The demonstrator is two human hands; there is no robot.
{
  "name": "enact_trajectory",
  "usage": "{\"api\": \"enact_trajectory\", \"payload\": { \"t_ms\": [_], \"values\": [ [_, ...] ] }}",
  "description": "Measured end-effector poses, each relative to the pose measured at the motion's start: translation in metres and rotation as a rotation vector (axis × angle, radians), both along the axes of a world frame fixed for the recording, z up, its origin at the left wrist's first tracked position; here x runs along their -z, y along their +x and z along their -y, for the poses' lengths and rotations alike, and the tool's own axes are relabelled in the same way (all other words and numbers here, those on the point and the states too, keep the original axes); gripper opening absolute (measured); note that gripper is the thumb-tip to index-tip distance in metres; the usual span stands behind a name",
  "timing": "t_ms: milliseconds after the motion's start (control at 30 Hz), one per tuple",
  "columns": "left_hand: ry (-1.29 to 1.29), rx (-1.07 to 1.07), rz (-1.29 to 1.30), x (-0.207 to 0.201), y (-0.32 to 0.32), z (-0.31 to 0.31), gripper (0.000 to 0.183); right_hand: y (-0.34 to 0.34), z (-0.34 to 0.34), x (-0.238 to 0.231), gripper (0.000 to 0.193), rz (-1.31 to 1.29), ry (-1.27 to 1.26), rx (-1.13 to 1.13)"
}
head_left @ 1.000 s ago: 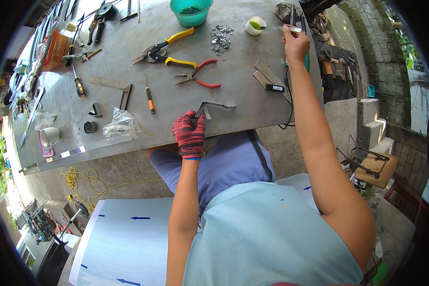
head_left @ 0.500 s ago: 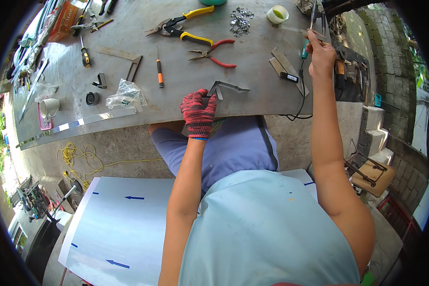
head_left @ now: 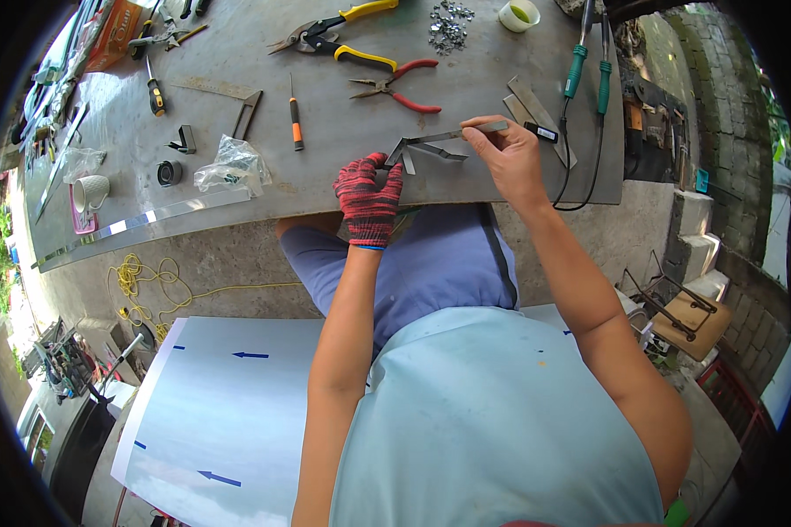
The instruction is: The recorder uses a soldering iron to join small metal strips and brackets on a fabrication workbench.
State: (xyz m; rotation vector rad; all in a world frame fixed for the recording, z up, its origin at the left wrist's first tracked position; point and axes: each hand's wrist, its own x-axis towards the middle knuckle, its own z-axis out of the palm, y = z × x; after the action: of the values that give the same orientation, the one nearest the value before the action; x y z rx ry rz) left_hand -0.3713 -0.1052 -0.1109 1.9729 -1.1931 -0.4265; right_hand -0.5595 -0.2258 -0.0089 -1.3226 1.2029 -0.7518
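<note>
My left hand (head_left: 367, 198), in a red and black knit glove, rests at the near edge of the grey metal table (head_left: 343, 167) and grips the lower end of a small bent metal strip piece (head_left: 422, 151). My bare right hand (head_left: 511, 158) is just right of it. Its fingertips pinch a thin flat metal strip (head_left: 453, 134) that reaches left to the bent piece and touches it. Both hands are close together above my lap.
On the table lie red-handled pliers (head_left: 397, 88), yellow-handled snips (head_left: 334, 35), an orange screwdriver (head_left: 295, 123), a clear plastic bag (head_left: 228, 165), two green-handled soldering irons (head_left: 589, 66), a tape roll (head_left: 523, 13) and metal scraps (head_left: 448, 22). A white sheet with blue arrows (head_left: 237, 404) lies on the floor.
My right hand has come back from the far right of the table to the bent piece, now pinching a thin strip. My left hand has stayed on the piece.
</note>
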Motion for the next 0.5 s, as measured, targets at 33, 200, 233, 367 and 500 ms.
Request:
{"api": "enact_trajectory", "payload": {
  "t_ms": [33,200,233,367,500],
  "values": [
    [-0.013,-0.003,-0.007,0.000,0.000,0.000,0.028,0.001,-0.001,0.002,0.010,0.000,0.001,0.000],
    [-0.039,-0.014,-0.005,-0.001,-0.001,0.000,0.027,0.007,-0.004,0.011,0.009,-0.055,-0.016,-0.043],
    [-0.046,-0.016,-0.003,-0.001,-0.001,0.000,0.027,0.008,-0.005,0.014,0.009,-0.055,-0.014,-0.041],
    [-0.031,-0.029,-0.041,-0.003,-0.001,0.001,0.027,0.009,-0.006,0.014,0.009,-0.088,-0.012,-0.069],
    [-0.036,-0.029,-0.035,-0.008,-0.001,0.003,0.027,0.010,-0.006,0.015,0.010,-0.102,-0.058,-0.096]
  ]
}}
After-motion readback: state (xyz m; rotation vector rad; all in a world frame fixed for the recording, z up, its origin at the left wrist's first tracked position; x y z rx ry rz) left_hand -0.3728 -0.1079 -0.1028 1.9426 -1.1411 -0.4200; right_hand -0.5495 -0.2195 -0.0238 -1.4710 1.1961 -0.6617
